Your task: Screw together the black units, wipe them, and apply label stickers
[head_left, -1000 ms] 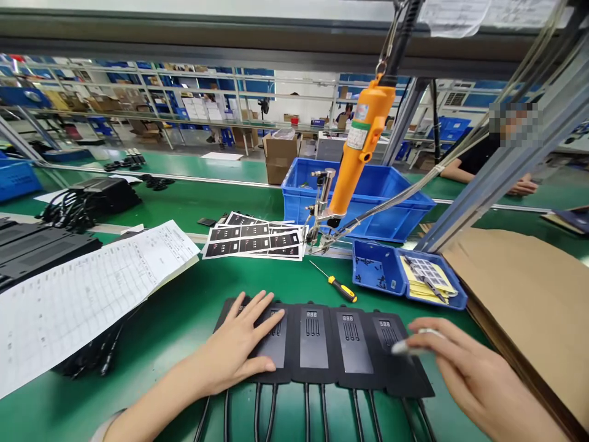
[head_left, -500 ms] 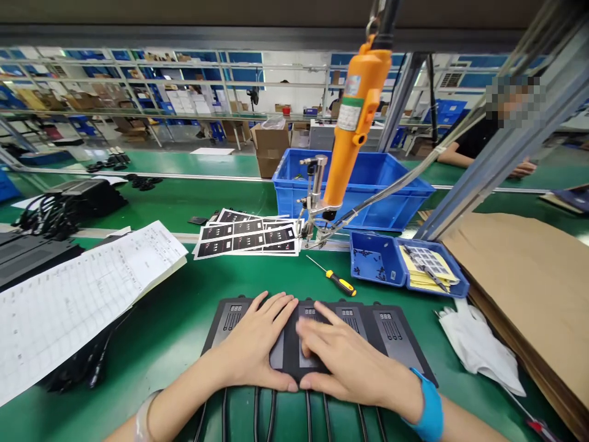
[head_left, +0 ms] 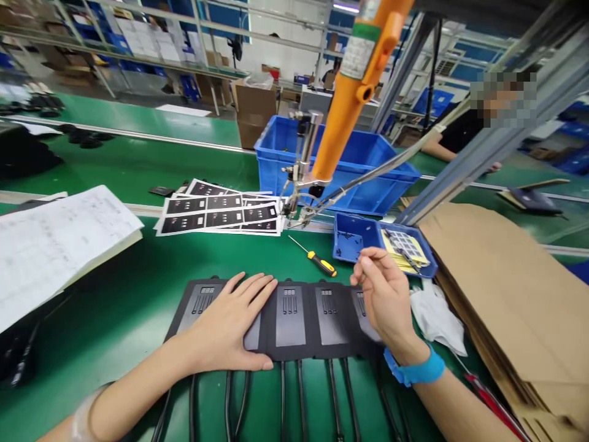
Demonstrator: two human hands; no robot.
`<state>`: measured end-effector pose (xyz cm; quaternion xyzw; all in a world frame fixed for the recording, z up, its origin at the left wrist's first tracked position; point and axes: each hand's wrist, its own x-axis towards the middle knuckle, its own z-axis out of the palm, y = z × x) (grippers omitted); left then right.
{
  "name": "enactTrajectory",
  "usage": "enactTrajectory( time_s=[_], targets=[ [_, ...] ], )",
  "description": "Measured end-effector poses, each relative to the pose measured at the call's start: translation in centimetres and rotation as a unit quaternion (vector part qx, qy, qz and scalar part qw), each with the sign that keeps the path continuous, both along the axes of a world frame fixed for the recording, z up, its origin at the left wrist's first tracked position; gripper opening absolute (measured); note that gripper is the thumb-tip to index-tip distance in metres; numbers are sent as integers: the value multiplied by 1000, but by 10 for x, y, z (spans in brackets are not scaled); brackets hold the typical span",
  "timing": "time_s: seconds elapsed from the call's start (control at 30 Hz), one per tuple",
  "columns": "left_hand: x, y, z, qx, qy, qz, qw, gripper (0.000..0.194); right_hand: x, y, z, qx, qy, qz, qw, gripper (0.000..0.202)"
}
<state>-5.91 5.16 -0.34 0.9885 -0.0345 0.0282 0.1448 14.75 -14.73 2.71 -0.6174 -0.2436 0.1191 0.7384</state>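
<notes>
Several flat black electronic units point(head_left: 289, 319) lie side by side on the green table, each with a grey panel, a small digit display and black cables at the near edge. My left hand point(head_left: 234, 319) rests flat across the units on the left, its fingers spread and stretched out. My right hand point(head_left: 386, 294) is raised over the rightmost unit, in front of the small blue bin point(head_left: 340, 252). Its fingers are curled, with the thumb near the index finger; anything between them is too small or hidden. A yellow-and-black screwdriver point(head_left: 322, 264) lies just behind the units.
An orange electric screwdriver point(head_left: 345, 116) hangs over the table before a large blue crate point(head_left: 271, 169). Printed label sheets point(head_left: 216, 212) lie behind the units. Written papers point(head_left: 69, 245) stand at left. White gloves point(head_left: 437, 313) and cardboard sheets point(head_left: 488, 276) lie at right. A person sits across the bench.
My right hand has lifted off the middle units and moved right towards the small blue bin, its fingers curling. My left hand stays on the units. The view has tilted down and shifted.
</notes>
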Motion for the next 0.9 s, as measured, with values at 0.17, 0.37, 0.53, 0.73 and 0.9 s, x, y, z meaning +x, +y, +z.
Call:
enactTrajectory(
  time_s=[0.17,0.37,0.53,0.73,0.9],
  targets=[
    [0,0,-2,23,0,-4,1000,116,35,-43,31,-8,-145,-163,976,16],
    [-1,-2,1,31,5,-6,999,115,-5,-85,16,-275,-279,55,919,25],
    [-1,-3,1,43,3,-3,999,115,-56,-75,-25,-364,-445,212,790,42],
    [0,-3,0,52,-21,-8,998,113,-56,-71,-41,-251,-359,255,862,16],
    [1,-3,-1,59,-17,-6,998,113,-50,-73,-43,-221,-257,217,915,9]
  ],
)
